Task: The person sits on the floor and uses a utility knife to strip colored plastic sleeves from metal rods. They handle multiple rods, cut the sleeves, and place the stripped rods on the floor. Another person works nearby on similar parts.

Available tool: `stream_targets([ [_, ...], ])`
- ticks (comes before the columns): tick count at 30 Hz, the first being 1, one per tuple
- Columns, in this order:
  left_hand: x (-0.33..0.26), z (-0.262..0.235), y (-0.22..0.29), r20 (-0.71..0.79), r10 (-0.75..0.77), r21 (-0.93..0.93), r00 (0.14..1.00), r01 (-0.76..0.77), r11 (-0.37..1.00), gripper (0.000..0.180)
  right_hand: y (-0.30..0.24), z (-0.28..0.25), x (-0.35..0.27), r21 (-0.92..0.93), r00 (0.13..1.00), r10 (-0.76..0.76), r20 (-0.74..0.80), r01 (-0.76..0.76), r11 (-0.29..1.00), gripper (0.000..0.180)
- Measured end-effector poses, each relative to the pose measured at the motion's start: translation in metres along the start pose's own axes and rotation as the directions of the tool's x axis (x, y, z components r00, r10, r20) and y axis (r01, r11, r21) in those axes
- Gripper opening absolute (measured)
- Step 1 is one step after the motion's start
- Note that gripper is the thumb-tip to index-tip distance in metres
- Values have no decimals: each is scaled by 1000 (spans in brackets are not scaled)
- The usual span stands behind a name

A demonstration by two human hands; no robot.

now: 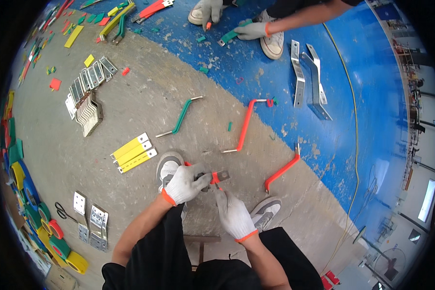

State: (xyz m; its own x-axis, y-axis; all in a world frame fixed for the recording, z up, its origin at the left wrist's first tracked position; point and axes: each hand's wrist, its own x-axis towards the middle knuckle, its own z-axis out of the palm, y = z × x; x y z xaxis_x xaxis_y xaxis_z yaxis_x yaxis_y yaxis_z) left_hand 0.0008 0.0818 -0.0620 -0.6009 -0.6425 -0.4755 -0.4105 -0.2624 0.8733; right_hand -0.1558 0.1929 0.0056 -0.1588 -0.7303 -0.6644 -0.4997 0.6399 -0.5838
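My left hand (186, 184), in a white glove with an orange cuff, is closed around a red-sleeved metal bar (215, 178). The bar is held off the floor (198, 145), between my shoes, with its bare, holed end pointing right. My right hand (234, 216), gloved alike, is closed on a slim tool (217, 187); the tip is at the near edge of the bar, but I cannot tell whether it touches. Three yellow-sleeved bars (134, 152) lie side by side to the left. A green-sleeved bent bar (181, 117) lies on the far side, and two red-sleeved bent bars (245, 126) lie to the right. Scissors (62, 210) lie near left, beside bare metal brackets (98, 227).
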Motion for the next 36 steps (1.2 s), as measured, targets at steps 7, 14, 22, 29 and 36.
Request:
stream_targets([
  [7,-5,-1,0,-13,47,-18,999,-48,999,19,-5,-1,-2,39,999,43,-10,-42,998,38],
  [14,-1,-5,5,-5,37,-2,999,-37,999,21,6,7,-3,36,992,-87,-96,90,995,31],
  [22,-2,-6,5,-5,21,8,1000,-21,1000,21,8,7,-10,63,997,68,-25,-67,996,32],
  [29,-1,-4,9,-9,-10,-65,1000,9,998,20,15,9,-14,37,997,62,-37,-61,997,33],
  [36,-4,-3,2,-80,70,65,994,-65,996,19,18,16,-11,105,997,56,-57,-50,993,37],
])
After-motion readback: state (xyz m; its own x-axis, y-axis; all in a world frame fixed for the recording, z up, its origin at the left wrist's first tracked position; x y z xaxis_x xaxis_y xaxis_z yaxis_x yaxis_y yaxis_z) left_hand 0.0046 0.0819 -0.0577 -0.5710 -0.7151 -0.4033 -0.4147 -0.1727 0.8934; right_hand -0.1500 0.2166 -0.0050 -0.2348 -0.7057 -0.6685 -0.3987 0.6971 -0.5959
